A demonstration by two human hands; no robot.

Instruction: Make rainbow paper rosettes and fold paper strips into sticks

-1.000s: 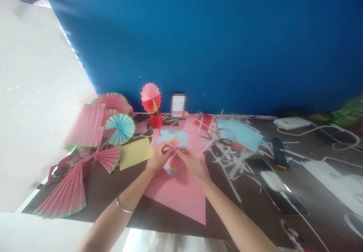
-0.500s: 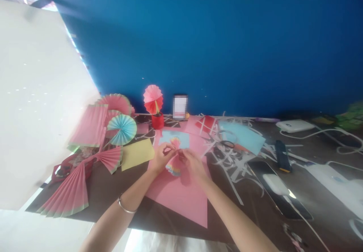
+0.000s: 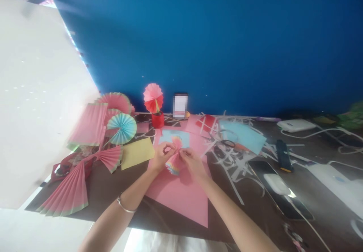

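My left hand (image 3: 162,156) and my right hand (image 3: 192,162) meet over a pink sheet of paper (image 3: 181,203). Between them is a small pleated paper fan (image 3: 173,166), pink with yellow and pale blue edges, pinched at its narrow middle so that both ends flare out. Thumb and fingertips of each hand are closed at that middle, which the fingers partly cover. Behind the fan lies a light blue sheet (image 3: 185,138). A yellow sheet (image 3: 138,153) rests left of my left hand.
Pleated pink fans (image 3: 69,189) and a blue round fan (image 3: 122,128) crowd the left. A red pot (image 3: 158,120) with a paper rosette stands at the back. Right are white paper strips (image 3: 235,165), scissors (image 3: 227,143), a blue sheet (image 3: 244,135), a phone (image 3: 297,206) and cables.
The pleated fan has turned slightly in my fingers, its upper end tipping a little to the right. Both hands stay in nearly the same place.
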